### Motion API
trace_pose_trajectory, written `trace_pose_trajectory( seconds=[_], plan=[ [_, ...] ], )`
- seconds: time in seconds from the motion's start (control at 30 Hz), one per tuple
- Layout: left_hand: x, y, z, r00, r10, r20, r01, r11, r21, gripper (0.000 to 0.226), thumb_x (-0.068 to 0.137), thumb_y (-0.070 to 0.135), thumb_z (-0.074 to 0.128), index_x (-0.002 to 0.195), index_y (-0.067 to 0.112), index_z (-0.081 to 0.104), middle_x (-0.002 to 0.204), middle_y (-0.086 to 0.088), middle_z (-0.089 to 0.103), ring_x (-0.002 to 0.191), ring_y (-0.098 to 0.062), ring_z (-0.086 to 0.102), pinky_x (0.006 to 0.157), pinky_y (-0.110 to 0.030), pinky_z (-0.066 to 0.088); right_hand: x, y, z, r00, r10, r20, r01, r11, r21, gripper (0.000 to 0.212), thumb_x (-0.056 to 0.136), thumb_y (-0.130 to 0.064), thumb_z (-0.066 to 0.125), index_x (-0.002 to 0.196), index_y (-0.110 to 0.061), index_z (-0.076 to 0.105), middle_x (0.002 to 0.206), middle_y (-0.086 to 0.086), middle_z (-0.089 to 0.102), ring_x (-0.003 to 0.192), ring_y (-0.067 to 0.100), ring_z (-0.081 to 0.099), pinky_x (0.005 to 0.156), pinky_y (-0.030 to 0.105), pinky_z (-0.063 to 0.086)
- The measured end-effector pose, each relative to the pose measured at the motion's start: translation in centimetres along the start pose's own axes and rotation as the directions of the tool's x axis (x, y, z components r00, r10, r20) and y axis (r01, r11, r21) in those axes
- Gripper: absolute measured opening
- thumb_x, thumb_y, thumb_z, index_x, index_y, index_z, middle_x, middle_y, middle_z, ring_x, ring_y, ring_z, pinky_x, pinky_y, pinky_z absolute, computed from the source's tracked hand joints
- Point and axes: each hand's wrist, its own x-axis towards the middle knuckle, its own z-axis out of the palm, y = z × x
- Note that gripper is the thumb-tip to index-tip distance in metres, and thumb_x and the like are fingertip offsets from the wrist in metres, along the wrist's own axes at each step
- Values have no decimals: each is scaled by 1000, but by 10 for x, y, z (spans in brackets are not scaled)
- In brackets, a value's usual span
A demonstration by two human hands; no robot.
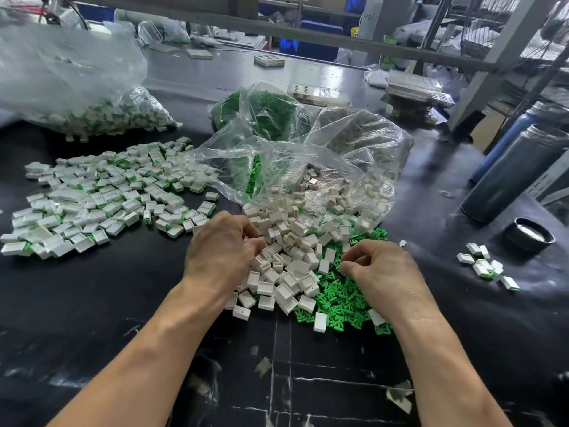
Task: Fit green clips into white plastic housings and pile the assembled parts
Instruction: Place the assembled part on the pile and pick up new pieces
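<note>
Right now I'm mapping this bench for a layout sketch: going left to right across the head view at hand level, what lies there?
Pile of assembled parts → left hand → loose white housings → right hand → small cluster of assembled parts → black cap.

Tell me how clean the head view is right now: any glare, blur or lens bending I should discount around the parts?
Head view: the white housings and green clips between the left hand and right hand are sharp; the far shelving is blurred; glare streaks the black table and the clear bag; the wide lens bows the overhead bar and the edges.
</note>
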Motion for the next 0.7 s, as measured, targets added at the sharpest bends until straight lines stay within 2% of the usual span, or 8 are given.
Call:
trace_pose_trajectory(
  seconds=[0.07,0.2,0.27,0.33,0.43,0.5,0.6,0.7],
  plan=[
    [0,0,1,1000,16,-13,-16,1000,-4,17,88,45,77,92,29,72,98,11,64,81,-3,61,83,-33,54,0,-2,2,1000,7,-4,-7,999,-50,16,84,-42,81,73,-38,70,81,-19,68,82,6,64,81,33,53],
    [0,-2,3,998,46,-50,-48,997,-57,15,93,43,71,87,29,69,93,11,67,77,-2,64,76,-29,55,0,-6,6,1000,5,-10,-6,989,-151,17,86,-47,78,80,-34,70,91,-15,68,89,13,64,80,32,49],
    [-1,0,2,995,64,-70,-75,983,-167,14,94,42,70,86,31,67,84,14,67,68,3,64,69,-21,55,-1,-8,8,1000,6,-14,-8,982,-189,16,89,-46,76,84,-32,70,95,-12,68,91,15,64,80,32,48],
    [-2,2,1,994,82,-72,-100,945,-311,11,94,40,71,88,31,68,79,14,68,70,2,66,63,-13,53,-1,-9,9,1000,3,-12,-5,977,-211,14,91,-44,74,86,-31,69,98,-10,68,93,16,64,83,33,50],
    [-5,9,2,995,97,-16,-90,836,-542,7,92,34,73,94,28,71,85,9,72,78,-1,69,70,-14,55,-4,-10,9,999,-22,-29,16,980,-200,11,91,-38,72,86,-31,66,98,-9,65,93,17,63,86,35,52],
    [-8,14,4,994,107,14,-75,776,-626,9,91,30,74,98,25,71,89,7,74,81,-2,70,73,-16,56,-4,-11,9,998,-38,-53,27,982,-187,11,91,-34,71,85,-30,64,93,-10,65,90,17,62,82,34,50],
    [-12,21,5,990,137,38,-71,709,-702,15,91,24,74,105,24,69,96,5,74,87,-7,71,76,-20,58,-4,-10,9,991,-69,-116,59,994,-87,10,92,-31,72,86,-31,64,84,-16,65,86,15,64,79,34,50],
    [-15,26,6,984,173,48,-81,665,-743,21,93,21,72,113,26,69,98,2,73,87,-11,71,76,-25,60,-6,-8,10,979,-114,-166,149,965,217,7,95,-27,73,98,-32,69,84,-14,69,80,9,68,74,30,55]
  ],
)
